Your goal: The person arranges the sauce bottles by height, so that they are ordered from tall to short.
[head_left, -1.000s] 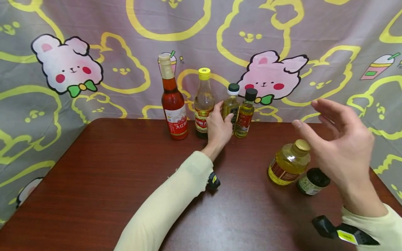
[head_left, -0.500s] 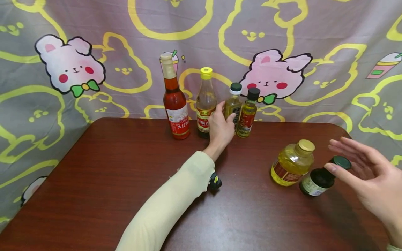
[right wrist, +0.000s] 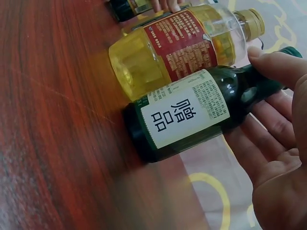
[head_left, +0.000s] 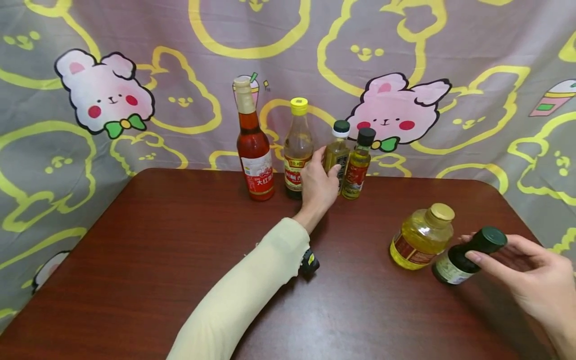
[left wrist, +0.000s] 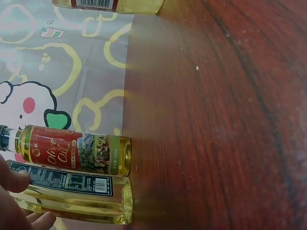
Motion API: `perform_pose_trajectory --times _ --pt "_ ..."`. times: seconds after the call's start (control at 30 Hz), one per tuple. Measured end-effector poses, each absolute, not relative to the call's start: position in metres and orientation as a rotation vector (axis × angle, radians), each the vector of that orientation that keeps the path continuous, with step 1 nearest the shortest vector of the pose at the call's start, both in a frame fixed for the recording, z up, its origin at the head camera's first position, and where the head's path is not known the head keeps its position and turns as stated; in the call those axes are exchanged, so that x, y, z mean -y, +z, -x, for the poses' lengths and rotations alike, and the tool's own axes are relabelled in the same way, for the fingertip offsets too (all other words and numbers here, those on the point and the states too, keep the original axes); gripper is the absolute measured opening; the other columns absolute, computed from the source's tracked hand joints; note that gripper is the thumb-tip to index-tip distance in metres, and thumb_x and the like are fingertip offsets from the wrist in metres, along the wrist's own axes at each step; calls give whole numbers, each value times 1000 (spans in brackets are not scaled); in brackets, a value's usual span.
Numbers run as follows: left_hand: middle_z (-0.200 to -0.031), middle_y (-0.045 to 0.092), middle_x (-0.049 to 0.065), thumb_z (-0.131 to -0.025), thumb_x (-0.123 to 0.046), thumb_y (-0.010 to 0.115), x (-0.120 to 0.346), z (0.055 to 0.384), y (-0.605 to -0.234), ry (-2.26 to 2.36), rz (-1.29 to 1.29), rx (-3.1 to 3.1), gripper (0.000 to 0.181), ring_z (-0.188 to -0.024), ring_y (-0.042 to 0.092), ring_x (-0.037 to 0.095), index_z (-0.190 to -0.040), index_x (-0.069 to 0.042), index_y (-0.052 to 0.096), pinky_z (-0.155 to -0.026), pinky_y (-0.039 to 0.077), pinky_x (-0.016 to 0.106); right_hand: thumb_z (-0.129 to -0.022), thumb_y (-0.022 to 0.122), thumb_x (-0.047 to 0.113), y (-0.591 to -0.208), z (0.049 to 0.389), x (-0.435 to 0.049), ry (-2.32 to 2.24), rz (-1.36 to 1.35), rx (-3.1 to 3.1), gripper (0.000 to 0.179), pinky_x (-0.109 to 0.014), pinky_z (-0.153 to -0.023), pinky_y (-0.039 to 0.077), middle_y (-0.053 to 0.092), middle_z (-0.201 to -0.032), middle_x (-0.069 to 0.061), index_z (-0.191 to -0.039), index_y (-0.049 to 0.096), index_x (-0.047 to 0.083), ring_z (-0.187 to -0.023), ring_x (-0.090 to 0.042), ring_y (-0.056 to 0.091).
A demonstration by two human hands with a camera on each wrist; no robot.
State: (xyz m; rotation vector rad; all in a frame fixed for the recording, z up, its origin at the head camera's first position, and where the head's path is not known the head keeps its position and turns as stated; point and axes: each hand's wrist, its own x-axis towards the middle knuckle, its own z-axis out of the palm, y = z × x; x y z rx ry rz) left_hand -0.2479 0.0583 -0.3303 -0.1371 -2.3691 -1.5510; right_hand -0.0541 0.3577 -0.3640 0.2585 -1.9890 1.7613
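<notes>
My left hand (head_left: 320, 186) grips a slim oil bottle (head_left: 337, 152) with a green-and-white cap, thumb in front and fingers at its left side. Its dark label shows in the left wrist view, where the olive oil bottle (left wrist: 76, 148) with a red label stands right beside it. At the right, my right hand (head_left: 542, 280) holds a small dark sauce bottle (head_left: 454, 265) by the neck, just under its green cap. The thumb (right wrist: 276, 67) lies on one side of the neck and the fingers curve behind. This bottle stands on the table next to a round oil bottle (head_left: 418, 240) with a gold cap.
A tall red vinegar bottle (head_left: 255, 155) stands at the back left of the brown table (head_left: 189, 240). Between it and my left hand is a yellow-capped bottle (head_left: 298, 140). A patterned curtain (head_left: 189, 125) hangs behind the table.
My right hand has lowered from above the round oil bottle, moved right, and closed round the dark bottle's neck. My left hand has stayed on the slim oil bottle.
</notes>
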Motion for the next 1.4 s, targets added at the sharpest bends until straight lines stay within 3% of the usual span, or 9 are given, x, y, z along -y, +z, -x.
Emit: perform_pose_trajectory --times 0.3,0.5,0.63,0.83,1.07,1.3,1.4 --pt "-153 63 9 -98 -22 79 -51 239 -326 -1561 131 2270 64 -140 61 26 -154 -8 53 -115 53 41 -82 75 -25 -364 54 -361 1722 -99 2074 36 -10 -80 59 84 -103 5 -114 72 -10 -94 -2 79" --pt "-136 66 10 -95 -27 81 -52 220 -322 -1589 276 2016 57 -129 63 25 -142 -7 56 -111 54 42 -82 73 -26 -359 54 -361 1694 -168 2119 35 -11 -85 59 84 -107 4 -115 70 -14 -99 -2 78" --pt "-127 67 8 -92 -29 84 -62 202 -320 -1589 479 1977 56 -121 64 20 -137 -8 59 -107 56 35 -82 74 -25 -358 54 -362 1682 -159 2135 35 -11 -85 58 83 -107 5 -116 70 -14 -99 -1 78" --pt "-139 69 -2 -87 -35 88 -85 173 -320 -1736 824 2222 66 -127 63 7 -143 -16 59 -105 53 22 -83 77 -21 -360 54 -363 1617 -96 2183 39 -9 -82 58 83 -107 7 -120 69 -12 -98 1 78" --pt "-151 62 -13 -85 -39 90 -103 155 -332 -1793 974 2509 75 -136 58 2 -150 -23 56 -110 51 22 -83 77 -20 -359 55 -362 1620 -103 2186 40 -9 -81 58 83 -107 8 -122 69 -12 -98 1 78" --pt "-139 68 -11 -84 -38 91 -112 145 -346 -1757 986 2606 75 -115 63 -3 -149 -24 56 -94 53 13 -85 78 -16 -362 52 -364 1502 -14 2281 36 -6 -82 56 82 -106 16 -119 75 -4 -99 6 76" --pt "-138 68 -11 -85 -36 91 -115 143 -348 -1736 982 2631 74 -115 63 -2 -149 -25 55 -95 53 14 -86 81 -12 -366 49 -365 1382 58 2353 35 -5 -81 55 80 -105 22 -119 75 -2 -99 11 74"
